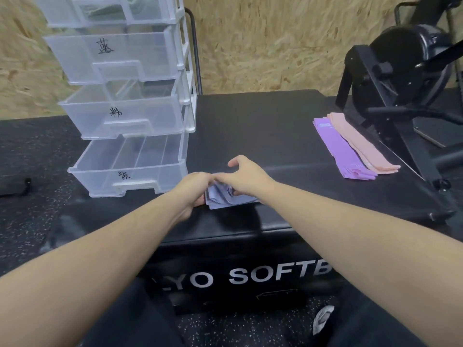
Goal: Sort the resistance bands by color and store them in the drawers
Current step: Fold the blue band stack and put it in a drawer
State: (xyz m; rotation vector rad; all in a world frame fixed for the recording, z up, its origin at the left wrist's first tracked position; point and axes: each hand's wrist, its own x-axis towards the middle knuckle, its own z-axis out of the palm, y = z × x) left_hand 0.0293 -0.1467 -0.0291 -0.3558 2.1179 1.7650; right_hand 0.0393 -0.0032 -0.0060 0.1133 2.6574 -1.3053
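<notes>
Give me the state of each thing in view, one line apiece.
Top drawer: pulled out, green bands inside.
Second drawer: pulled out, looks empty.
Third drawer: pulled out, looks empty.
Bottom drawer: pulled out furthest, looks empty.
Blue bands: folded stack, gripped by both hands.
Left hand: gripping stack.
Right hand: gripping stack.
Purple bands: flat, untouched.
Pink bands: flat beside purple, untouched.

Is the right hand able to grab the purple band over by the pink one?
Probably yes. Nothing lies between the right hand and the purple band, but that hand is busy on the folded bluish bands.
</notes>
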